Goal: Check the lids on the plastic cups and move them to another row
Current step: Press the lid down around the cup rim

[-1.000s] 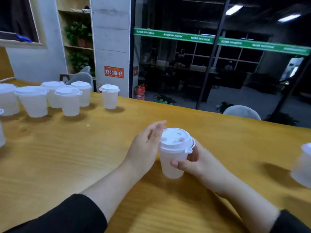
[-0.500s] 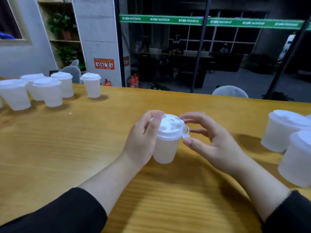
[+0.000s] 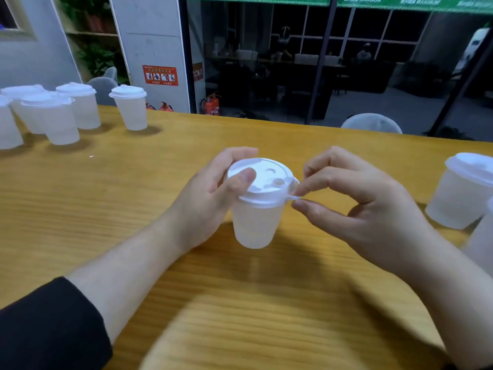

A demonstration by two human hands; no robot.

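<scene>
We see the left hand (image 3: 210,198) gripping a lidded plastic cup (image 3: 256,222) — thumb on its lid (image 3: 262,182) — while the right hand (image 3: 354,201) pinches the lid's small tab (image 3: 292,198).

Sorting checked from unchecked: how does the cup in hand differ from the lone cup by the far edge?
The held cup is tilted in the left hand; the lone cup stands upright, untouched. The right hand pinches the held cup's lid tab; the lone cup's lid is left alone. Both are translucent, white-lidded.

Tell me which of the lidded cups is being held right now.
The middle cup: the left hand grips it while the right hand pinches its lid tab. The others stand untouched.
</scene>
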